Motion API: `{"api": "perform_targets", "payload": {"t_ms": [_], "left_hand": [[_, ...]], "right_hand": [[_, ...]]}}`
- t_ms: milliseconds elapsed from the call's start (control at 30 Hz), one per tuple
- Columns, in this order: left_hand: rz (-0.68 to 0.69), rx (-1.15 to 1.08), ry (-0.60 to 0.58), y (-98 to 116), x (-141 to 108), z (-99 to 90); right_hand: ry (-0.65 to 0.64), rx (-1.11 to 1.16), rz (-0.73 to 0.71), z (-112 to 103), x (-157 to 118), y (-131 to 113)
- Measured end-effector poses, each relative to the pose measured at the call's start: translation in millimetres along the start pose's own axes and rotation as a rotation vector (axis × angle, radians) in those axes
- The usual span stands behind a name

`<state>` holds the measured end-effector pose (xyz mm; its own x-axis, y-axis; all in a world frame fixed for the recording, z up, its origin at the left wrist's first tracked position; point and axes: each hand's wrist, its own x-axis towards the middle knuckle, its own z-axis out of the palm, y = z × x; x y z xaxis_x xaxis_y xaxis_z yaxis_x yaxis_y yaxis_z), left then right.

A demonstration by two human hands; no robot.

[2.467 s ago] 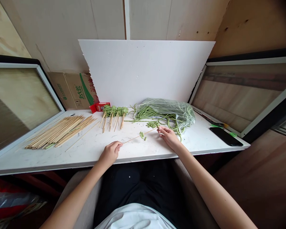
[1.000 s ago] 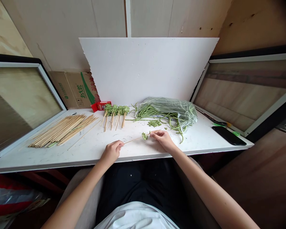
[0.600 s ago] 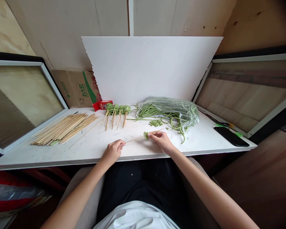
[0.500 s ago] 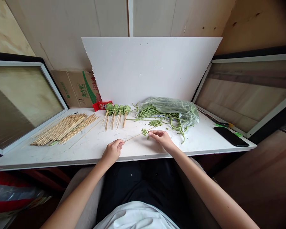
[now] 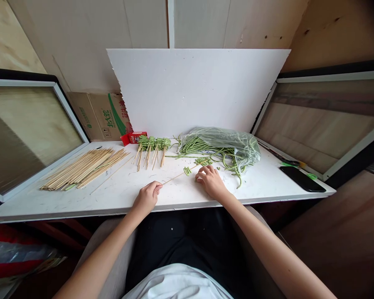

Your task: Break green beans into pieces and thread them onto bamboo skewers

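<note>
My left hand (image 5: pixel 148 197) pinches the blunt end of a thin bamboo skewer (image 5: pixel 173 178), which slants up to the right above the white tabletop. Several short cut pieces of green bean (image 5: pixel 187 170) are threaded near its far end. My right hand (image 5: pixel 211 182) is just right of those pieces, its fingers curled downward. A bit of green shows at its fingertips, seemingly a bean piece, mostly hidden. Behind the right hand lies a small heap of cut bean pieces (image 5: pixel 204 160). Finished bean skewers (image 5: pixel 154 144) lie in a row at the back.
On the left of the table (image 5: pixel 118 207) spreads a pile of bare skewers (image 5: pixel 84 168). Long beans in a clear plastic bag (image 5: pixel 220 141) lie at the back right. A black phone (image 5: pixel 302 178) rests at the right edge. A white board (image 5: pixel 199 91) stands behind, near a cardboard box (image 5: pixel 102 116).
My right hand has drawn off the skewer, its fingers now bent toward the tabletop. The threaded bean pieces sit slightly lower and further left. My left hand has stayed put.
</note>
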<state>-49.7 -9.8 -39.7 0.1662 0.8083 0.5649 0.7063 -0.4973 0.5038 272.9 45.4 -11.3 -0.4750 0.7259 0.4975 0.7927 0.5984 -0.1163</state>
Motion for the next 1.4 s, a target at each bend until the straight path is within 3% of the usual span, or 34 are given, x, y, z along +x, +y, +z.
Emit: {"api": "perform_targets", "payload": {"t_ms": [167, 333, 467, 667, 833, 1067, 1400], "left_hand": [[0.0, 0.014, -0.017, 0.3, -0.1, -0.5], [0.011, 0.029, -0.022, -0.5, 0.4, -0.4], [0.013, 0.029, -0.018, -1.8, 0.3, 0.7], [-0.004, 0.015, -0.027, -3.2, -0.9, 1.6], [0.005, -0.004, -0.03, -4.3, -1.0, 1.2], [0.019, -0.004, -0.052, -3.9, 0.1, 0.5], [0.041, -0.003, -0.047, -6.9, -0.1, 2.1]], "right_hand": [[-0.082, -0.018, -0.113, -3.1, 3.1, -0.9], [-0.063, 0.025, -0.026, -2.5, 2.7, -2.4], [0.004, 0.23, 0.029, -4.5, 2.4, 10.7], [0.259, 0.893, 0.471, -5.4, 0.9, 46.3], [0.217, 1.254, 0.716, -5.2, -3.4, 55.5], [0.155, 1.388, 0.64, -14.9, -2.3, 45.9], [0.165, 1.412, 0.635, -14.9, -4.1, 43.8]]}}
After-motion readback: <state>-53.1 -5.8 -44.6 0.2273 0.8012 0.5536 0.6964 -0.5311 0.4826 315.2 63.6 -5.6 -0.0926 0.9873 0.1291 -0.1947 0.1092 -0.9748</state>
